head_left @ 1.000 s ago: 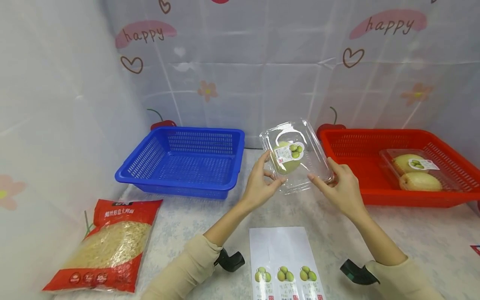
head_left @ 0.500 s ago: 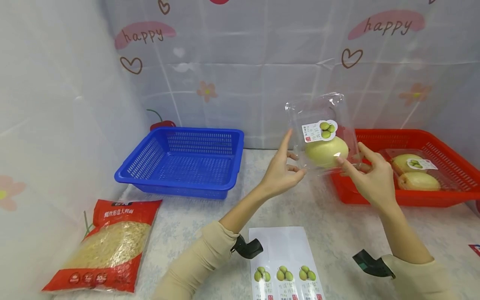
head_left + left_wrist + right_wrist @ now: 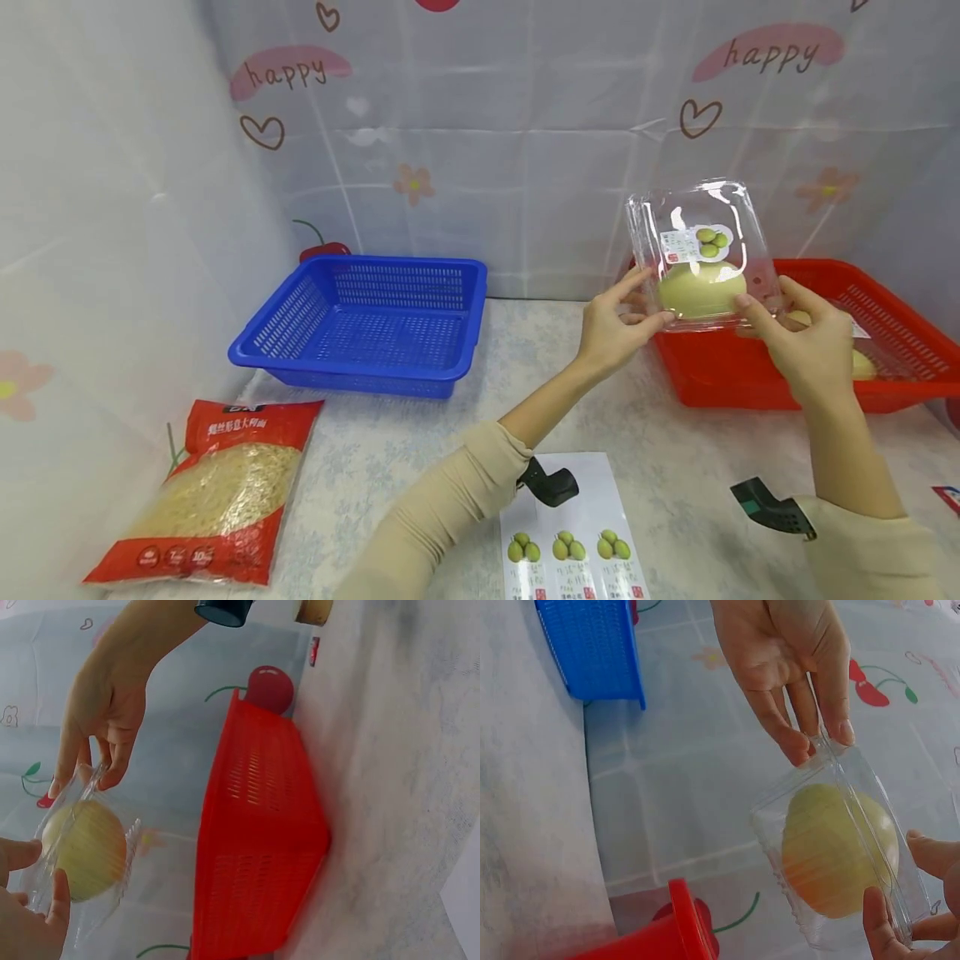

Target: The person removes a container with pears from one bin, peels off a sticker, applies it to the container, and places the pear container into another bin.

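A clear plastic clamshell box (image 3: pixel 697 208), tilted up, is held in the air by both hands in front of the red basket (image 3: pixel 720 375). Inside it sits one pale yellow-green fruit (image 3: pixel 701 290). A white label (image 3: pixel 681 247) with green fruits printed on it is on the lid. My left hand (image 3: pixel 618 325) grips the left edge of the box between thumb and fingers. On the lower right corner, my right hand (image 3: pixel 817 346) pinches the plastic. The right wrist view shows the box edge-on, its seam (image 3: pixel 859 814) between the two hands.
Another packed fruit box (image 3: pixel 885 354) lies in the red basket, partly behind my right hand. A blue basket (image 3: pixel 367 367) stands at left centre. A red pasta bag (image 3: pixel 217 492) lies front left. A label sheet (image 3: pixel 573 533) lies in front, partly under my left sleeve.
Both hands have carried the clamshell box up and to the right, from the middle of the table to over the red basket's left part. The fruit in it shows more fully.
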`<state>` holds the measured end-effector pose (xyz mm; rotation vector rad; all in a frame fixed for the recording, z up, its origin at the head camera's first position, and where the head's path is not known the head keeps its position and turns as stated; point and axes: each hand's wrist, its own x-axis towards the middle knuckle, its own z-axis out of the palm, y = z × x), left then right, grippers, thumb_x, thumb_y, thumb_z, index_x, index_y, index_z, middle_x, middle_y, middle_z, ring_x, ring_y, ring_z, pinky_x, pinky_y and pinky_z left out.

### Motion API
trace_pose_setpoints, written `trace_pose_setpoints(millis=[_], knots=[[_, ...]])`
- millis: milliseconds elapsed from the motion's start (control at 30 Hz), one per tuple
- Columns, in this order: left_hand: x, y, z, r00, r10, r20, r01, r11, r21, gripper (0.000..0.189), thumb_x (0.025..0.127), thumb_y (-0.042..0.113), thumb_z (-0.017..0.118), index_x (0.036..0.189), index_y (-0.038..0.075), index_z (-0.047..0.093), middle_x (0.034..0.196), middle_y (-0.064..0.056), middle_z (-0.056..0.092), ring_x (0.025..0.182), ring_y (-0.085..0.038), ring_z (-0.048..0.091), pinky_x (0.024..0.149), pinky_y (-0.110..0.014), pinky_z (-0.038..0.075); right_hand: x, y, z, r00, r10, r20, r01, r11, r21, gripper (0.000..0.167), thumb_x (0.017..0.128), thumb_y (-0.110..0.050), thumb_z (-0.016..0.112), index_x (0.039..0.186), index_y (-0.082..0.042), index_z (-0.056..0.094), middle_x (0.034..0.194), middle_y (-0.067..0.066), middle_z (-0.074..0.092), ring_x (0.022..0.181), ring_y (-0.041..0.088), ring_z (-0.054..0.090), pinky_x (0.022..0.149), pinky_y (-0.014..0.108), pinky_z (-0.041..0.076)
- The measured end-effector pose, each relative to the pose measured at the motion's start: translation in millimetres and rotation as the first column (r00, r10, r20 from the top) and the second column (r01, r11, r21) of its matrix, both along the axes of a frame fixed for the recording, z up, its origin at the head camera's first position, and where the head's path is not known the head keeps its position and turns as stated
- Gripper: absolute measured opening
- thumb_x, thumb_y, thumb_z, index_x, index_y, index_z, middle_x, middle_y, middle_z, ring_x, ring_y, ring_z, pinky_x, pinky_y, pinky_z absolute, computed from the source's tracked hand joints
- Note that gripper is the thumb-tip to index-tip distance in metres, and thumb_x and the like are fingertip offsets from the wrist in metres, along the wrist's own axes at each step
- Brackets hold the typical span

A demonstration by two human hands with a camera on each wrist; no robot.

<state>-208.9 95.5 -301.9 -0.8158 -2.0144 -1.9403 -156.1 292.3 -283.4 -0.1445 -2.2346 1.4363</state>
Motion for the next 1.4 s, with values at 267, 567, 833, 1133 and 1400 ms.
trace_pose_setpoints(millis=[267,567,833,1133,1400], knots=[[-14.1,34.7,-3.1,0.997,0.077,0.003,-0.075,0.985,-0.156,0.041,0.079,0.013,0.076,0.118,0.008,0.066,0.101,-0.005,0.07,0.064,0.005,0.057,0.05,-0.012,0.047,-3.9,34,-1.0,0.982,-0.06,0.182,0.075,0.994,-0.077,0.078,0.086,-0.039,0.065,0.146,-0.002,0.03,0.099,-0.011,0.041,0.06,-0.005,0.052,0.046,0.016,0.046],[-16.7,65.1,-4.1,0.988,0.153,0.016,-0.14,0.938,-0.318,0.037,0.077,0.025,0.078,0.112,0.014,0.071,0.087,0.004,0.072,0.056,0.01,0.052,0.054,-0.005,0.042,-8.0,60,-8.5,0.967,-0.118,0.226,0.134,0.989,-0.059,0.057,0.084,-0.044,0.066,0.131,-0.013,0.054,0.09,-0.015,0.044,0.072,-0.009,0.047,0.053,0.009,0.045],[-22.8,75.7,-4.3,0.974,0.211,0.086,-0.15,0.876,-0.458,0.037,0.075,0.032,0.079,0.109,0.019,0.072,0.095,0.01,0.071,0.074,0.004,0.057,0.059,-0.005,0.038,-13.1,77,-17.5,0.945,-0.105,0.311,0.113,0.994,-0.008,0.056,0.083,-0.05,0.064,0.121,-0.009,0.058,0.088,-0.014,0.045,0.074,-0.002,0.049,0.053,0.01,0.046],[-20.8,85.2,-5.8,0.868,0.075,0.49,0.09,0.948,-0.306,0.048,0.077,0.022,0.078,0.122,0.013,0.063,0.105,0.005,0.066,0.062,-0.011,0.067,0.066,-0.014,0.05,-23.2,86,-32.1,0.911,-0.052,0.408,0.06,0.998,-0.005,0.094,0.085,-0.054,0.058,0.145,0.008,0.021,0.115,0.023,0.044,0.054,-0.004,0.058,0.052,0.026,0.054],[-20.7,89.8,-7.7,0.726,-0.106,0.679,0.2,0.978,-0.061,0.046,0.081,0.009,0.073,0.124,0.003,0.059,0.1,-0.003,0.064,0.074,-0.02,0.069,0.073,-0.029,0.056,-27.8,96,-40.6,0.903,-0.016,0.43,-0.019,0.997,0.079,0.09,0.089,-0.05,0.055,0.138,0.019,0.024,0.101,0.035,0.055,0.053,0.001,0.061,0.049,0.021,0.052]])
